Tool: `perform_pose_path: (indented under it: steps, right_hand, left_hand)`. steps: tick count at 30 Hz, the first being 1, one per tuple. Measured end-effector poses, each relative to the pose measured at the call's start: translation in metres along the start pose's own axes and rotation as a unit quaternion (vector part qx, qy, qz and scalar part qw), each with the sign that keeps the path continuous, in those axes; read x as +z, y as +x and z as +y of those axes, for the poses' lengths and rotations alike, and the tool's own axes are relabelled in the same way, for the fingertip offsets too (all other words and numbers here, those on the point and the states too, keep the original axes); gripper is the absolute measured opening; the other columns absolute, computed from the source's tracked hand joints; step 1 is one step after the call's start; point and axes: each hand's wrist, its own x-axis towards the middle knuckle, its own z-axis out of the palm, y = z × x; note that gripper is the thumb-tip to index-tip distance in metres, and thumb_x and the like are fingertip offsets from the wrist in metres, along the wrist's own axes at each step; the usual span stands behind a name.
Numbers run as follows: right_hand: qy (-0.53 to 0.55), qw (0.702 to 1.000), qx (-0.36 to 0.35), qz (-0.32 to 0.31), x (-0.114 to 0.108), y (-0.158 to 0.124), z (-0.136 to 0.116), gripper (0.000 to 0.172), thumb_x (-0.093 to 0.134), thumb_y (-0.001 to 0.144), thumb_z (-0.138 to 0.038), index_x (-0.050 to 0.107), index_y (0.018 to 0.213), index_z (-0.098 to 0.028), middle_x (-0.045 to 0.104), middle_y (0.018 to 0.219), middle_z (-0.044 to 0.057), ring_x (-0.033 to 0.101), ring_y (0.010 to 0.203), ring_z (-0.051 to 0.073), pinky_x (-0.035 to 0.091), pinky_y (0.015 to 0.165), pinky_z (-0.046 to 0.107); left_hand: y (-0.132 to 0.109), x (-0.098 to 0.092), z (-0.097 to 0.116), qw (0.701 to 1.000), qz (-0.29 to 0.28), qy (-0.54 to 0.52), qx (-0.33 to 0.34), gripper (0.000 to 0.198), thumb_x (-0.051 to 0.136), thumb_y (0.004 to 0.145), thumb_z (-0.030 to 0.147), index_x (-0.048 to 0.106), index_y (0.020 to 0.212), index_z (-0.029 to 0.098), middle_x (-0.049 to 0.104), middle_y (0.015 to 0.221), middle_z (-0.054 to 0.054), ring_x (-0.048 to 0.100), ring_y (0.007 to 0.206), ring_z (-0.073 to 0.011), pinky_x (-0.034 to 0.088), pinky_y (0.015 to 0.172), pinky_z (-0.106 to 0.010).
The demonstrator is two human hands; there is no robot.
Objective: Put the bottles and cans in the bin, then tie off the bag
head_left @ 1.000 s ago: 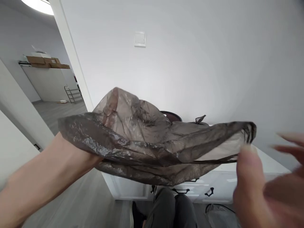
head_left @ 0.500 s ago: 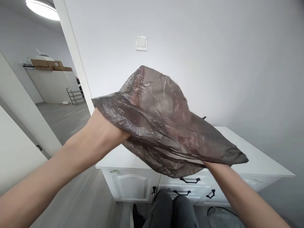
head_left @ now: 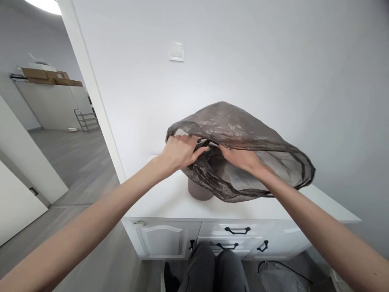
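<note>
A thin, see-through dark grey plastic bag (head_left: 231, 121) is held spread over the cabinet top, its mouth towards me. My left hand (head_left: 181, 151) is closed on the bag's left side, its thumb stretched out to the right. Inside the mouth, my right hand (head_left: 240, 157) is closed on the bag's plastic near the middle; its fingertips are partly hidden. Below the bag, the lower part of a brownish round container (head_left: 199, 191) shows on the white surface. Its upper part is covered by the bag and my left hand.
The white cabinet (head_left: 170, 209) has black handles and stands against the wall with a light switch (head_left: 176, 52). At left, a doorway opens to a room with cardboard boxes (head_left: 45, 76). A clear plastic bag (head_left: 278, 278) lies on the floor at lower right.
My hands, earlier inside and behind the bag, have come closer together and now show at its mouth. The bag has opened towards me and the brownish container has come into view.
</note>
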Motion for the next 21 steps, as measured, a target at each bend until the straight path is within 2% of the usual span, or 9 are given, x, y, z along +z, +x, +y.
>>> perform_pose_path:
  steps: [2, 4, 6, 9, 13, 16, 19, 21]
  right_hand:
    - [-0.013, 1.000, 0.003, 0.007, 0.006, 0.005, -0.001, 0.040, 0.042, 0.106, -0.027, 0.067, 0.135, -0.015, 0.068, 0.144, 0.015, 0.054, 0.143, 0.034, 0.036, 0.122, 0.046]
    - [0.002, 1.000, 0.005, -0.020, 0.007, 0.004, 0.001, 0.039, 0.047, 0.104, -0.026, 0.067, 0.135, -0.016, 0.069, 0.142, 0.014, 0.059, 0.138, 0.032, 0.041, 0.119, 0.044]
    - [0.049, 0.997, 0.020, -0.057, 0.003, 0.000, 0.004, 0.038, 0.049, 0.102, -0.025, 0.067, 0.135, -0.018, 0.072, 0.139, 0.011, 0.065, 0.131, 0.028, 0.046, 0.114, 0.040]
    - [0.125, 0.988, 0.054, -0.073, -0.009, -0.004, 0.005, 0.032, 0.053, 0.101, -0.030, 0.073, 0.125, -0.022, 0.074, 0.135, 0.008, 0.068, 0.127, 0.026, 0.049, 0.112, 0.038]
    - [0.205, 0.971, 0.107, -0.063, -0.024, -0.001, 0.003, 0.030, 0.059, 0.097, -0.042, 0.079, 0.101, -0.020, 0.080, 0.115, 0.009, 0.072, 0.112, 0.029, 0.054, 0.103, 0.040]
    - [0.237, 0.963, 0.127, -0.030, -0.028, 0.006, 0.005, 0.030, 0.063, 0.094, -0.041, 0.079, 0.098, -0.016, 0.081, 0.105, 0.011, 0.072, 0.105, 0.029, 0.055, 0.099, 0.041]
    - [0.234, 0.965, 0.113, -0.036, -0.026, 0.011, 0.010, 0.030, 0.067, 0.093, -0.041, 0.080, 0.104, -0.017, 0.081, 0.110, 0.011, 0.073, 0.106, 0.029, 0.056, 0.099, 0.040]
    - [0.207, 0.971, 0.078, -0.094, -0.019, 0.015, 0.013, 0.029, 0.065, 0.095, -0.042, 0.081, 0.109, -0.022, 0.081, 0.117, 0.008, 0.073, 0.109, 0.028, 0.056, 0.102, 0.040]
  left_hand:
    - [0.004, 0.024, 0.002, 0.999, -0.041, -0.006, 0.003, 0.057, 0.047, 0.105, 0.056, 0.061, 0.138, 0.012, 0.069, 0.127, -0.021, 0.067, 0.117, -0.0364, 0.054, 0.098, -0.045]
    - [0.006, 0.046, -0.001, 0.996, -0.076, -0.020, 0.028, 0.061, 0.052, 0.102, 0.060, 0.061, 0.143, 0.014, 0.064, 0.136, -0.022, 0.064, 0.124, -0.0380, 0.051, 0.104, -0.047]
    - [0.007, 0.064, -0.006, 0.991, -0.113, -0.044, 0.054, 0.063, 0.055, 0.100, 0.064, 0.066, 0.140, 0.016, 0.062, 0.141, -0.021, 0.060, 0.130, -0.0396, 0.046, 0.111, -0.050]
    - [0.007, 0.082, -0.017, 0.981, -0.157, -0.071, 0.090, 0.056, 0.057, 0.099, 0.062, 0.073, 0.132, 0.019, 0.069, 0.136, -0.017, 0.061, 0.129, -0.0379, 0.043, 0.113, -0.050]
    - [0.006, 0.084, -0.023, 0.976, -0.156, -0.082, 0.130, 0.036, 0.062, 0.101, 0.047, 0.077, 0.119, 0.020, 0.078, 0.113, -0.013, 0.068, 0.116, -0.0325, 0.047, 0.103, -0.044]
    - [0.002, 0.077, -0.022, 0.974, -0.151, -0.098, 0.139, 0.029, 0.063, 0.101, 0.045, 0.079, 0.109, 0.023, 0.079, 0.101, -0.009, 0.070, 0.105, -0.0299, 0.049, 0.094, -0.041]
    - [-0.011, 0.066, -0.019, 0.970, -0.157, -0.103, 0.157, 0.034, 0.060, 0.102, 0.051, 0.079, 0.105, 0.022, 0.078, 0.102, -0.009, 0.069, 0.106, -0.0302, 0.049, 0.096, -0.042]
    - [-0.024, 0.059, -0.015, 0.969, -0.151, -0.119, 0.153, 0.043, 0.057, 0.103, 0.057, 0.078, 0.109, 0.021, 0.076, 0.115, -0.012, 0.066, 0.116, -0.0320, 0.048, 0.103, -0.045]
